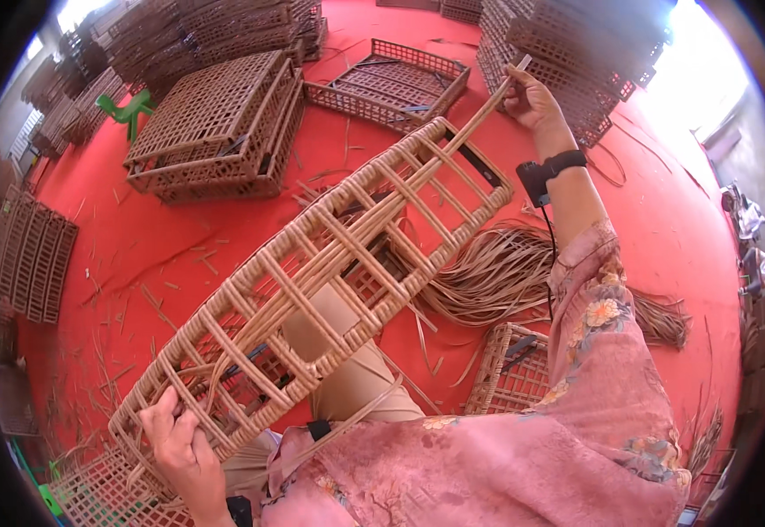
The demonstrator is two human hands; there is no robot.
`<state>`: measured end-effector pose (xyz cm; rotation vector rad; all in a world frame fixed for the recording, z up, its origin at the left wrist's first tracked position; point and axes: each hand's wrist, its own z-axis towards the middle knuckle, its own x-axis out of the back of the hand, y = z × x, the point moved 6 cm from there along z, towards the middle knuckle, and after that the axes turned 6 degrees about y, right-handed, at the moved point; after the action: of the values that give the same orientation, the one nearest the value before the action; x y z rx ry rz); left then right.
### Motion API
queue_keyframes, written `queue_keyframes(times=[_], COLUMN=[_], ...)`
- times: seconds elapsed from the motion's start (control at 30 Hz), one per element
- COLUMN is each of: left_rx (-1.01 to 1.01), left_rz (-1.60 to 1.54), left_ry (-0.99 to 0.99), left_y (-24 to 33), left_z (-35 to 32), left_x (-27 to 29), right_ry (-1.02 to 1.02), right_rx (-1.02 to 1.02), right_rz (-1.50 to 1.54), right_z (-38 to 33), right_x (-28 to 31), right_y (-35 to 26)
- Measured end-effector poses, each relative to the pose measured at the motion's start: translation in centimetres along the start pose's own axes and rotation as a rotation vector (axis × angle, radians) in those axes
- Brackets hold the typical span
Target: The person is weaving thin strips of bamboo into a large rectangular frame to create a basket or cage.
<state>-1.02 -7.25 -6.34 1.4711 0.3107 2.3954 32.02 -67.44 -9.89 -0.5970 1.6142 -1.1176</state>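
Head view: left hand [180, 439] grips rattan frame [312, 263] edge.

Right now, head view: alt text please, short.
A person weaves a long rattan lattice frame across their lap, left hand gripping its near end, right hand pulling a rattan strip taut. Finished woven crates sit stacked on red floor.

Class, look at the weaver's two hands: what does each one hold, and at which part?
The left hand grips the woven rattan frame at its near lower end. The right hand pinches a long rattan strip close to its far tip.
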Motion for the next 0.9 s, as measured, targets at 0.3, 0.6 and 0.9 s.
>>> queue_keyframes(times=[0.3, 0.6, 0.9], left_rx=[0.019, 0.019, -0.001], left_rz=[-0.033, -0.013, -0.036], left_ry=[0.009, 0.026, 0.067], left_y=[0.4, 0.1, -0.1], left_z=[0.9, 0.2, 0.4], left_x=[-0.3, 0.0, 0.2], right_ry=[-0.146, -0.250, -0.084], right_rx=[-0.239, -0.209, -0.121], right_rz=[-0.359, 0.027, -0.373], right_z=[-5.4, -6.5, -7.9], right_x=[-1.4, -1.4, 3.1], right_y=[3.1, 2.8, 2.6])
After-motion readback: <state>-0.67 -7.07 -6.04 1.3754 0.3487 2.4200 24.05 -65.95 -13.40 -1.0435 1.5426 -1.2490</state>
